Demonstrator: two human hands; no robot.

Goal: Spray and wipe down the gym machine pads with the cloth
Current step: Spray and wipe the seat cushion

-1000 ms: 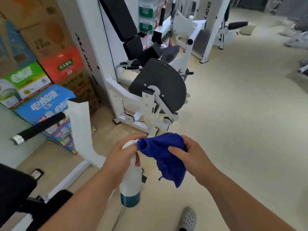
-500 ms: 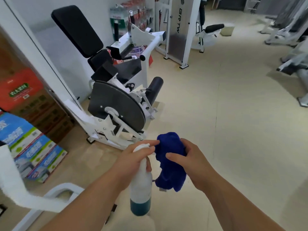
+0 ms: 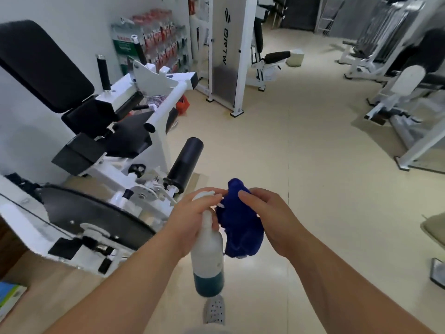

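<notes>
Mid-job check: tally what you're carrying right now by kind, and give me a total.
Spray bottle: 1, white with blue-green liquid at the bottom, gripped near the top by the left hand
Cloth: 1, blue, bunched in the right hand
Total: 2 items

spray bottle (image 3: 208, 254) top beneath left hand (image 3: 190, 214)

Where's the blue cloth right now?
In the head view, the blue cloth is bunched in the right hand, lower centre, just beside the white spray bottle that the left hand grips.
</notes>
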